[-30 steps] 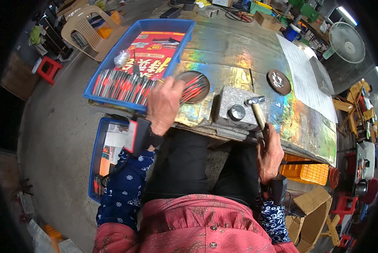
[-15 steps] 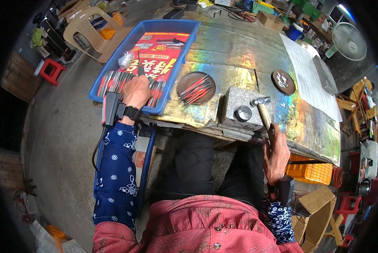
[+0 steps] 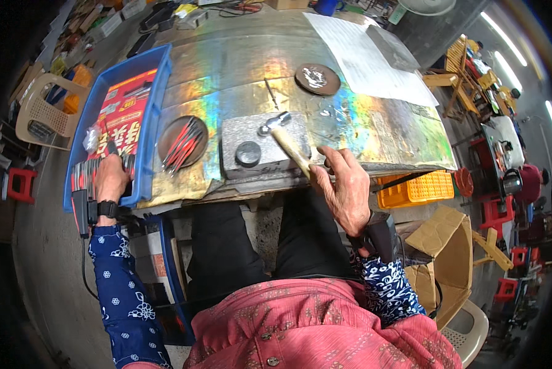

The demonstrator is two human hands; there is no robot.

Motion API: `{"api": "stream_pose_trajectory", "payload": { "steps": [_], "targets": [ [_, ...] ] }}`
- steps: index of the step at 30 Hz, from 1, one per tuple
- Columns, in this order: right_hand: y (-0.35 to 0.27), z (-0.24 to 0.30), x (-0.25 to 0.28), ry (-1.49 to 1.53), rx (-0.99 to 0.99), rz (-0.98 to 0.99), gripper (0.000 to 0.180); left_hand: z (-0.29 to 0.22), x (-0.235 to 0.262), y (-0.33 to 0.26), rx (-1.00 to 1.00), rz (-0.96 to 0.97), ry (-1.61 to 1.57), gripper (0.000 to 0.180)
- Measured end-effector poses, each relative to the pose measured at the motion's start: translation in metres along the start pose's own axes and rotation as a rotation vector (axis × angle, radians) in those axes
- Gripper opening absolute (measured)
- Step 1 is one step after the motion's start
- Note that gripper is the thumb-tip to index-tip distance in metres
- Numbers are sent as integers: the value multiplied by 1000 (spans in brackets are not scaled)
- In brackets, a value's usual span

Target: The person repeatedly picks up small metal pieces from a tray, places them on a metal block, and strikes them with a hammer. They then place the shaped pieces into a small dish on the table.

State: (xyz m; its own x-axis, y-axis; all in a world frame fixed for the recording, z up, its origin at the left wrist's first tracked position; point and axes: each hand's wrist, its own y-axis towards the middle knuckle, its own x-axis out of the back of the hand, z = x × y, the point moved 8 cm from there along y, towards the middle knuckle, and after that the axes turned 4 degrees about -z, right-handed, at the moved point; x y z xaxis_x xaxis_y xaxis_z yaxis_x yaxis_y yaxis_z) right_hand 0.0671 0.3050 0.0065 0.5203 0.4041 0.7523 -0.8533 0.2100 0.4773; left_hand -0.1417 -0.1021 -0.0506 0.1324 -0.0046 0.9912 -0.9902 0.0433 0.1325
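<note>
My left hand (image 3: 111,178) is inside the blue plastic bin (image 3: 163,67), closed around a slim dark tool (image 3: 112,147) whose end sticks out past the fingers. Under and beside it stands a packed row of slim red-and-grey tools (image 3: 85,174); their exact kind is unclear. At the front of the table, my right hand (image 3: 345,190) has its fingers apart. Its thumb side meets the handle end of a hammer (image 3: 291,147) lying across a grey metal block (image 3: 236,132). A round black piece (image 3: 248,154) sits on the block's left side.
A brown dish (image 3: 165,142) of red-and-black tools lies between bin and block. Farther back are a thin dark rod (image 3: 270,93) and a dish (image 3: 330,75) with small white pieces. White paper (image 3: 356,67) covers the far right. An orange crate (image 3: 416,189) and cardboard box (image 3: 454,246) stand lower right.
The whole view has swung to the right, so the table appears shifted left. My left hand stays in the bin. My right thumb has come up to the hammer's handle end; the hammer still rests on the block.
</note>
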Motion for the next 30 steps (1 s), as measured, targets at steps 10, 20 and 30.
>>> {"api": "stream_pose_trajectory", "payload": {
  "steps": [10, 20, 30],
  "targets": [
    [22, -77, -9, -131, -65, 39, 17, 3, -6, 5, -103, -84, -112, 14],
    [44, -100, -47, -186, 52, 126, 11, 10, 20, -9, 17, -312, -575, 19],
    [54, -87, -54, -329, 257, 202, 9, -59, 46, -32, 0, -153, -1312, 22]
  ]
}}
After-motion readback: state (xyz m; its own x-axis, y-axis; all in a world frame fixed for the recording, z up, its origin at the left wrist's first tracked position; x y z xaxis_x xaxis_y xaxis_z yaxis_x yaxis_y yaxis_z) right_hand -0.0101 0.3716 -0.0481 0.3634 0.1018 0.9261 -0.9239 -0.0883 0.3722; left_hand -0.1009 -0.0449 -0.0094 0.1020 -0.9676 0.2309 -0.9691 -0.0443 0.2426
